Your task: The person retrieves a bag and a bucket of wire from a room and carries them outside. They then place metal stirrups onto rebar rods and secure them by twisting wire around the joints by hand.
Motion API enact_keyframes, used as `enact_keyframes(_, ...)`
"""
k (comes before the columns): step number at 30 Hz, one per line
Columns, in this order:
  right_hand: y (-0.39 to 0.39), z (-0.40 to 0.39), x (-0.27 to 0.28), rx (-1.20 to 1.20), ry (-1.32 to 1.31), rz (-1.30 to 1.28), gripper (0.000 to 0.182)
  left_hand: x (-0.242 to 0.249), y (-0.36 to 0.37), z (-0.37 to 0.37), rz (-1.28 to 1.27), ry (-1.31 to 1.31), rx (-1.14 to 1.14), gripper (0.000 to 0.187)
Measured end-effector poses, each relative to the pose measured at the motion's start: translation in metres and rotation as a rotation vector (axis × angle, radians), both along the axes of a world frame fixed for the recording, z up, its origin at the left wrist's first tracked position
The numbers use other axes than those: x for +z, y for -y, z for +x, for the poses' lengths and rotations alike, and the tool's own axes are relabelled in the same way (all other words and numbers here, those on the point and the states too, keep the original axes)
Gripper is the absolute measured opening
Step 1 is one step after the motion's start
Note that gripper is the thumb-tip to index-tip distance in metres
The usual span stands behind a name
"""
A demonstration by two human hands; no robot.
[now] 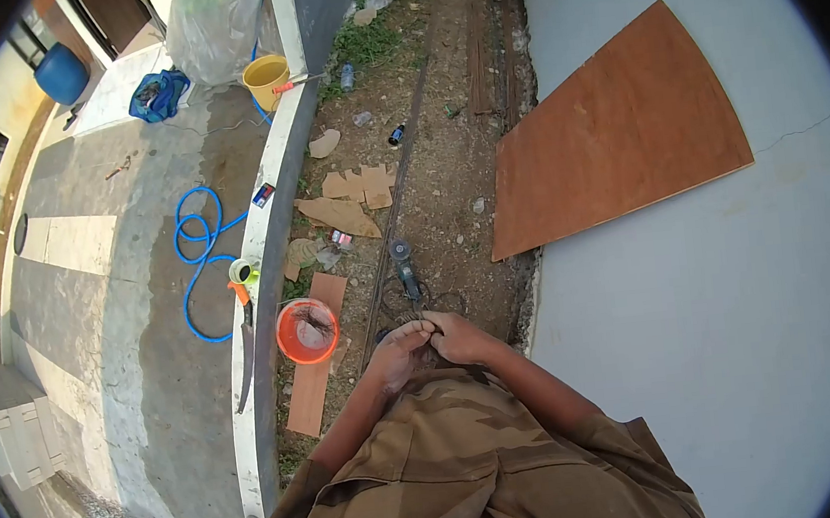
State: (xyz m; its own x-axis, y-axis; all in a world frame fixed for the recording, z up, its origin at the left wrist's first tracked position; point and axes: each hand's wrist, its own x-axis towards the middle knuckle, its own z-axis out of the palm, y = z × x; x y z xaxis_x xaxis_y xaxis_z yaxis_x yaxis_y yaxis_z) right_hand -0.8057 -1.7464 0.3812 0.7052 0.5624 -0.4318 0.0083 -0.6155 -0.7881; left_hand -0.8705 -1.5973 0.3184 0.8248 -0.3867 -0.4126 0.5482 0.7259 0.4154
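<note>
In front of my body, my left hand (pixel 401 351) and my right hand (pixel 458 338) meet with their fingertips pressed together. Both are closed around something thin and dark, too small to make out. Just beyond them an angle grinder (pixel 405 272) lies on the dirt, its dark cord curling close to my fingers. To the left stands an orange bucket (pixel 282 344) with thin dark strands and a pale patch inside. A reddish-brown board (pixel 309 401) lies partly under the bucket.
Along the low white-topped wall (pixel 253 305) lie a saw (pixel 245 360) and a small container (pixel 241 272). A blue hose (pixel 189 306) coils on the concrete. A yellow bucket (pixel 267 71) stands farther off. On the right, a large plywood sheet (pixel 622 129) leans against the pale wall (pixel 702 331).
</note>
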Motion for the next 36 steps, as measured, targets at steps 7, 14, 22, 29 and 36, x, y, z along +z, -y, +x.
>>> enact_keyframes(7, 0.004, 0.104, -0.002, -0.133, 0.008, 0.043, 0.026, 0.009, -0.004, 0.125, 0.105, 0.003, -0.049, 0.017)
enact_keyframes(14, 0.021, 0.266, -0.024, -0.236, -0.258, 0.265, 0.04, -0.014, 0.003, 0.286, 0.084, 0.005, 0.108, 0.015)
enact_keyframes(22, 0.059, 0.502, -0.04, -0.128, -0.026, 0.211, 0.043, -0.005, 0.013, 0.529, 0.085, -0.024, 0.336, 0.014)
enact_keyframes(29, 0.072, 0.684, 0.02, -0.237, -0.209, 0.303, 0.043, 0.023, 0.048, 0.71, 0.324, 0.05, 0.363, 0.018)
enact_keyframes(36, 0.084, 0.822, -0.01, -0.25, -0.11, 0.246, 0.036, -0.007, 0.081, 0.868, 0.572, -0.048, 0.251, 0.021)
